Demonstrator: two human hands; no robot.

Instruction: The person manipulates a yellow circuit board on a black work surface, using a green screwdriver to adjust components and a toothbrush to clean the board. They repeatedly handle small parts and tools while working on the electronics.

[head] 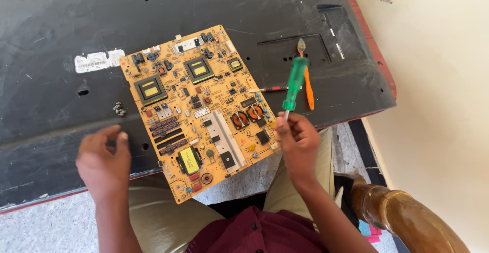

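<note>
A yellow circuit board (196, 105) with coils, black chips and capacitors lies tilted on a large black panel (61, 39), its near corner hanging over the panel's edge. My right hand (297, 140) grips the metal shaft of a green-handled screwdriver (294, 82), handle pointing up, just right of the board. My left hand (103, 162) hovers left of the board with fingers curled and apart, holding nothing.
An orange toothbrush (307, 77) and a small red-and-black screwdriver (272, 89) lie on the panel behind my right hand. A few loose screws (119, 109) sit left of the board. A wooden chair arm (402, 217) is at lower right, a cream wall beyond.
</note>
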